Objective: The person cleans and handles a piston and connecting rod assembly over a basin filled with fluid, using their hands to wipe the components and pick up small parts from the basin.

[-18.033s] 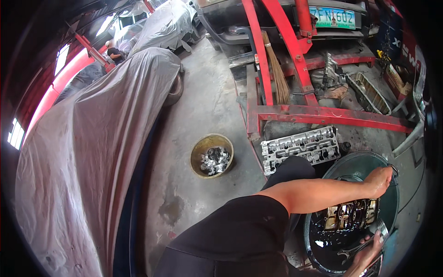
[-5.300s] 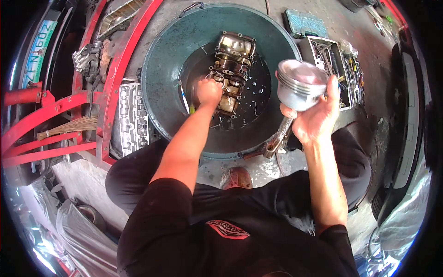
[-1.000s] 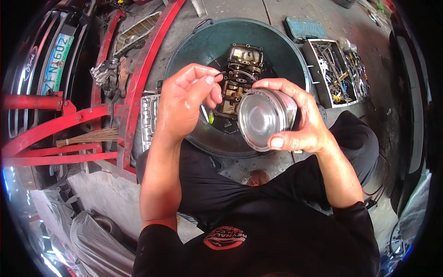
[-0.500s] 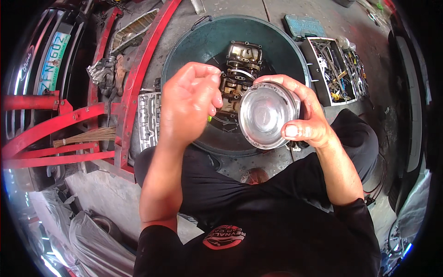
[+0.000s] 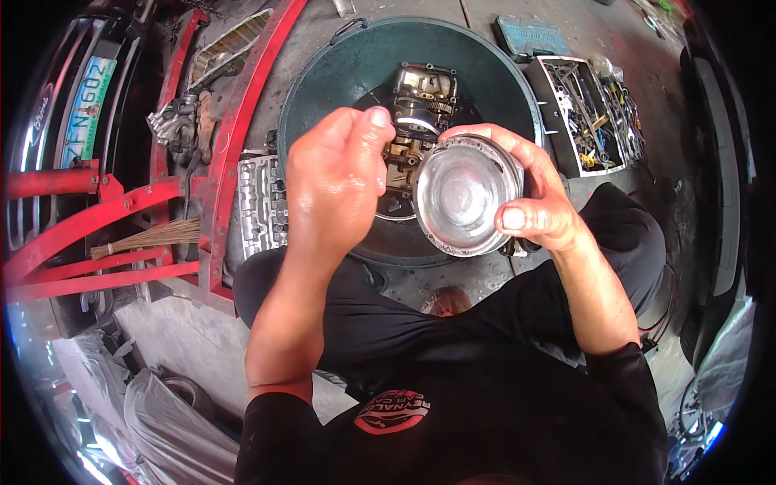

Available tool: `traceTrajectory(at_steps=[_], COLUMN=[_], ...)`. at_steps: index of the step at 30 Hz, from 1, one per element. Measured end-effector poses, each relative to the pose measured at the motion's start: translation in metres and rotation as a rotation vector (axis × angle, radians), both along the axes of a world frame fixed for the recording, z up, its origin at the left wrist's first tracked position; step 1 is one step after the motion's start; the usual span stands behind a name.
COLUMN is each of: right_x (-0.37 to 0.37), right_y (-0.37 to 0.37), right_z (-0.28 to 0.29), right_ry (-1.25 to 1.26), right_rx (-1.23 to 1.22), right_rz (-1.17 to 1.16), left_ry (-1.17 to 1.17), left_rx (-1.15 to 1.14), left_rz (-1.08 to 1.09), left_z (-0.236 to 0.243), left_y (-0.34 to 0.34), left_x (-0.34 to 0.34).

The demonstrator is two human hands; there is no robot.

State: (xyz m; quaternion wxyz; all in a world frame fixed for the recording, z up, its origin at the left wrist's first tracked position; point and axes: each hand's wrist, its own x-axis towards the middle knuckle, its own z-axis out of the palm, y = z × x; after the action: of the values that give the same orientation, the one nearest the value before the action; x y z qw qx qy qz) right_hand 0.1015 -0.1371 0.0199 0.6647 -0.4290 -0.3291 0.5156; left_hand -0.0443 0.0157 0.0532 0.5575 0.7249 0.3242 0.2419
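My right hand (image 5: 543,198) grips a round silver piston (image 5: 466,196) by its side, thumb near and fingers round the far edge. The piston's dished, dull-shiny crown faces up, with dark grime round the rim. To its left, my left hand (image 5: 338,178) is raised, wet and closed, thumb uppermost. Whatever its fingers may hold is hidden. Both hands are above a large dark green tub (image 5: 323,89). Dirty engine parts (image 5: 426,85) rest in the tub, partly covered by my hands and the piston.
A silver cylinder head (image 5: 260,202) lies left of the tub, near a red steel frame (image 5: 238,137) and a straw broom (image 5: 149,237). At right sit a tool box (image 5: 575,121) with hand tools and a teal case (image 5: 529,38). Cars flank both sides.
My left hand has turned so the thumb now points up, and the yellow-green spot below it is out of sight. The piston stays in my right hand, almost still.
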Motion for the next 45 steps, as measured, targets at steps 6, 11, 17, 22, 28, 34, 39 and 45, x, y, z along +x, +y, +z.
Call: traceTrajectory(at_steps=[6,11,17,22,28,34,39,45], right_x=[-0.001,0.0,0.005,0.005,0.007,0.005,0.005,0.006], right_y=[0.001,0.002,0.004,0.005,0.001,-0.002,-0.001,-0.001], right_z=[-0.003,-0.007,-0.008,-0.012,-0.012,-0.011,-0.01,-0.01], right_ry=[0.012,-0.009,0.006,-0.037,0.198,0.195,0.157,0.164], right_rx=[0.007,0.037,0.089,0.153,0.217,0.211,0.229,0.21], right_rz=[-0.003,-0.026,-0.063,-0.019,0.015,0.018,-0.008,0.015], left_ry=[-0.028,-0.14,-0.081,-0.057,-0.041,-0.082,-0.081,-0.069], left_rx=[-0.203,-0.355,1.269,1.426,1.501,1.469,1.455,1.42], left_rz=[-0.022,-0.123,-0.221,-0.257,-0.219,-0.24,-0.251,-0.272], left_z=[0.009,0.005,0.01,0.002,0.003,0.001,0.001,0.001], left_y=[0.004,0.008,0.003,-0.015,-0.026,-0.019,-0.018,-0.018], left_x=[-0.006,-0.014,-0.018,-0.022,-0.017,-0.016,-0.016,-0.015])
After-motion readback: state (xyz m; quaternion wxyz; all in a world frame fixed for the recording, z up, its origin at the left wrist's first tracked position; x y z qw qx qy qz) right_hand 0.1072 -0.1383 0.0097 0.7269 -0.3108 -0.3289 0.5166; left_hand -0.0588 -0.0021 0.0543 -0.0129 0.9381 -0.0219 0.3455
